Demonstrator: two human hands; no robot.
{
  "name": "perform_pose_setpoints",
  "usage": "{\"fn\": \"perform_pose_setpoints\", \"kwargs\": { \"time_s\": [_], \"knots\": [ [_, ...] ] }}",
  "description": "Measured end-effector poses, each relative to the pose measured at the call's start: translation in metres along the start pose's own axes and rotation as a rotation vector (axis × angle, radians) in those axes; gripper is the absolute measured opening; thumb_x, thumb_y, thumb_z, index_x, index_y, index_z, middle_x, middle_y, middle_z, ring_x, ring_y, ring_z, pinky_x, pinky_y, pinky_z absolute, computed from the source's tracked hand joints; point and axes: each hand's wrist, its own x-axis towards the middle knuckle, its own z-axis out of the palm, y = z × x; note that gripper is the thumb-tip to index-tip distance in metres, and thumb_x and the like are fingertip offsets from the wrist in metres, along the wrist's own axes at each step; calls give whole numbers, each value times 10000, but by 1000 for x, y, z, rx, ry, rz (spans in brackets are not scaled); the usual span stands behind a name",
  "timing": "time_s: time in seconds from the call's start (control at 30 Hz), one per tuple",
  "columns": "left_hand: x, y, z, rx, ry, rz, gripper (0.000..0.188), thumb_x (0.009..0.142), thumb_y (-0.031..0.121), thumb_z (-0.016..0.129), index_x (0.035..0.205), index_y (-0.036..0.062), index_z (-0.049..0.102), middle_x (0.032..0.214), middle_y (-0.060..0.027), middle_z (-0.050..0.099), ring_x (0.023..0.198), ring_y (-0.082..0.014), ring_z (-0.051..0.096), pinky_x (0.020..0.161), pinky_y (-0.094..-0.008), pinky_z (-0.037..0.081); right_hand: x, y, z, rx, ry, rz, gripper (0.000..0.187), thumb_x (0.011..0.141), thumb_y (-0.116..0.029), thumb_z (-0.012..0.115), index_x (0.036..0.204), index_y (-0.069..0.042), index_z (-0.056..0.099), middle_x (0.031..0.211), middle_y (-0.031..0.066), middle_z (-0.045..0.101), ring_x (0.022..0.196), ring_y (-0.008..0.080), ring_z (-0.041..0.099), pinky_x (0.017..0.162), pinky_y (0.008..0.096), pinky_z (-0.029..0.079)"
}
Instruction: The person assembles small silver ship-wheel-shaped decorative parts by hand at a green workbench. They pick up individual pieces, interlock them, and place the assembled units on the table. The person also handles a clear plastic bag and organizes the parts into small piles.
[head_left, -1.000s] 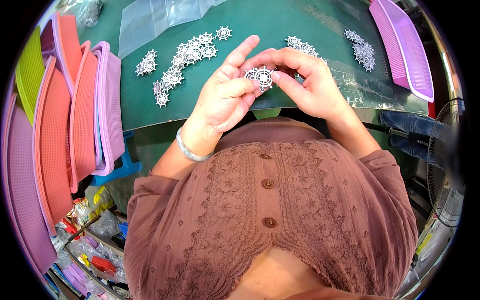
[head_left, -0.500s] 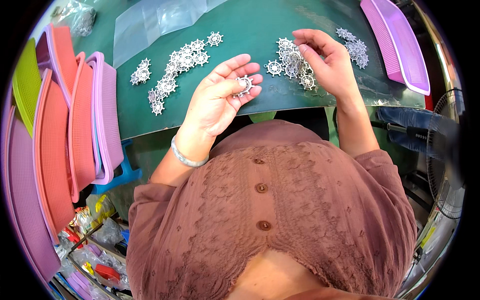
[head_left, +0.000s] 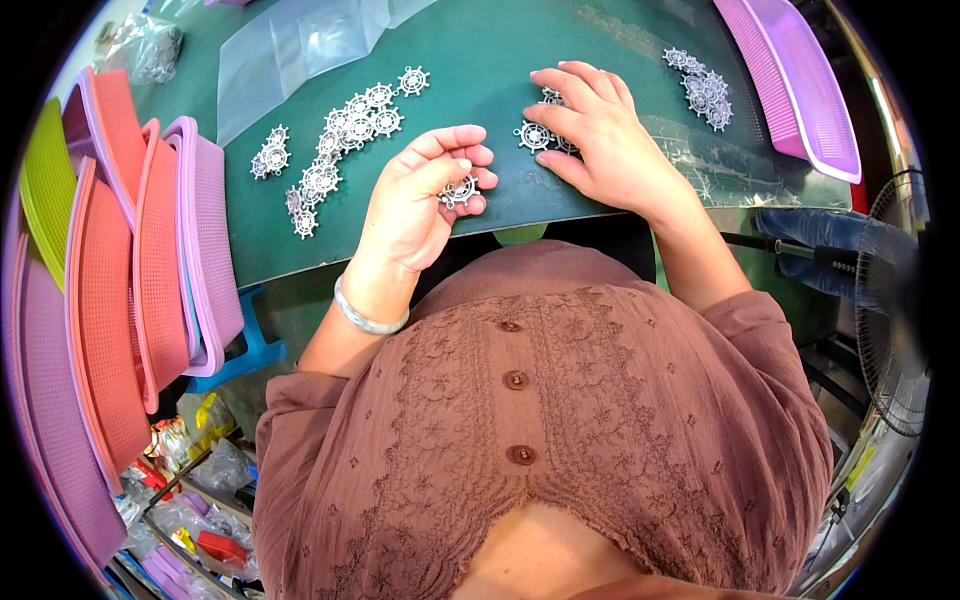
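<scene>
My left hand [head_left: 425, 195], raised above the table's front edge, is closed on a small silver ship's-wheel charm [head_left: 459, 191] pinched between thumb and fingers. Palm down, my right hand [head_left: 605, 140] lies over a pile of the same charms [head_left: 534, 136] with its fingers spread. Most of that pile is hidden under the hand, and a few charms show at its left side. A long cluster of ship's-wheel charms [head_left: 358, 127] spreads on the green table left of centre. Beside it lies a smaller cluster [head_left: 270, 154], and another group [head_left: 706, 95] sits at the right.
Stacked pink, purple and green plastic baskets [head_left: 105, 310] stand along the left. A purple basket [head_left: 785, 85] lies at the right table edge. Clear plastic sheeting [head_left: 295, 55] and a plastic bag [head_left: 148, 48] lie at the back. A fan [head_left: 888, 300] stands at right.
My right hand has moved left and down over the central charm pile, its fingers now spread across it. My left hand has shifted slightly left and lower, still holding its charm.
</scene>
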Motion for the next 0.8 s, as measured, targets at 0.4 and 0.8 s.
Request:
{"fn": "perform_pose_setpoints", "kwargs": {
  "time_s": [0.4,0.8],
  "knots": [
    [7,-2,16,220,38,25,190,882,133,576,1034,19,565,850,-54,610,658,-104,564,491,-203,407,12,-6,1,324,164,-76,294,701,-125,684,976,-61,602,934,72,594,948,265,533,892,415,365],
    [8,-14,19,585,107,522,102,830,56,630,922,19,657,800,-19,591,582,-46,500,499,-177,401,10,-20,5,837,264,108,420,755,46,631,1155,-32,530,846,57,600,792,132,591,759,266,485]
  ]
}}
